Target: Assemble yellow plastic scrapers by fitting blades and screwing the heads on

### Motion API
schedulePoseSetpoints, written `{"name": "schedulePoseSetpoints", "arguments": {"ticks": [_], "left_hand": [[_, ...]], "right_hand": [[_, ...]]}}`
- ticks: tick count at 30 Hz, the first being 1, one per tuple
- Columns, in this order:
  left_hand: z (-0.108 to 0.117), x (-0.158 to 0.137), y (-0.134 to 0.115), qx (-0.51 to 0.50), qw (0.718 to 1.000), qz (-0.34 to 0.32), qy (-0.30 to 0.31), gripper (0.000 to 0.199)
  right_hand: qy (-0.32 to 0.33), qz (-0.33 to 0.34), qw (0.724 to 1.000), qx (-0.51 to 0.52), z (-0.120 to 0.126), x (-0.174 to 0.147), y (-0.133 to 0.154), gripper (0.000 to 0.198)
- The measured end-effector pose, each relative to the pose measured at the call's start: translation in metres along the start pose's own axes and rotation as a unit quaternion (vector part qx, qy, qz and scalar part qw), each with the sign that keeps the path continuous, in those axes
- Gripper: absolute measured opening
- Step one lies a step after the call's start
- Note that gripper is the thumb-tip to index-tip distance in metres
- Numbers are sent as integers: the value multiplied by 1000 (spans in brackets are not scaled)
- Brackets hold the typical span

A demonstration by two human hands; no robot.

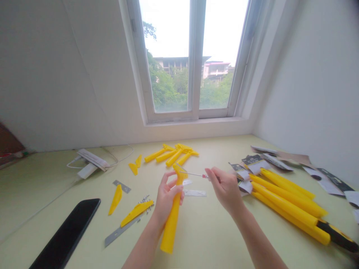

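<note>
My left hand [168, 196] is closed around a yellow plastic scraper handle [171, 228], its wide head tilted up and away from me. In my right hand [226, 186] is a screwdriver [193, 174], its thin shaft pointing left. The tip reaches the head of the handle; whether it sits in a screw is too small to tell. Left of my left hand lies a yellow clamp piece [137, 213] with several small screws [146, 201] beside it. A metal blade [122, 231] lies along its near side. Another yellow clamp piece [115, 199] rests by a second blade [125, 187].
Several yellow scraper handles [175, 154] lie toward the window. Two small yellow pieces [135, 166] are left of them. At right are long yellow tubes [286, 198] and cardboard packaging [255, 164]. A black phone [68, 231] and a white power strip [92, 158] occupy the left.
</note>
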State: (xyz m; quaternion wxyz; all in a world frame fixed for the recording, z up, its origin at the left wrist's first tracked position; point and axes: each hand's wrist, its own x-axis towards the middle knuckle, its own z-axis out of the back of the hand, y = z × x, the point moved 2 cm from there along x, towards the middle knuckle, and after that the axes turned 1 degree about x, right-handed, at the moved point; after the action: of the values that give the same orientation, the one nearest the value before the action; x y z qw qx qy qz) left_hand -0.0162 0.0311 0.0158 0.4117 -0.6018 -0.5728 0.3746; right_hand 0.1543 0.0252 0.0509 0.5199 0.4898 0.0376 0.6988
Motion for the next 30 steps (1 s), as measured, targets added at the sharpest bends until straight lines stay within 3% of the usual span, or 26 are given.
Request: {"name": "schedulePoseSetpoints", "arguments": {"ticks": [5, 8, 16, 24, 30], "left_hand": [[1, 0, -2, -4, 1000, -4, -6, 44], [2, 1, -2, -6, 1000, -4, -2, 42], [2, 1, 1, -3, 1000, 1, 6, 41], [3, 2, 1, -4, 1000, -1, 2, 41], [4, 2, 2, 1, 1000, 5, 8, 42]], "right_hand": [[64, -20, 993, 95, 0, 0, 6, 14], [74, -4, 988, 139, 1, 0, 9, 13], [29, -5, 999, 29, -1, 1, 3, 29], [90, -13, 984, 153, 0, 0, 11, 13], [47, -36, 992, 112, -1, 0, 1, 21]]}}
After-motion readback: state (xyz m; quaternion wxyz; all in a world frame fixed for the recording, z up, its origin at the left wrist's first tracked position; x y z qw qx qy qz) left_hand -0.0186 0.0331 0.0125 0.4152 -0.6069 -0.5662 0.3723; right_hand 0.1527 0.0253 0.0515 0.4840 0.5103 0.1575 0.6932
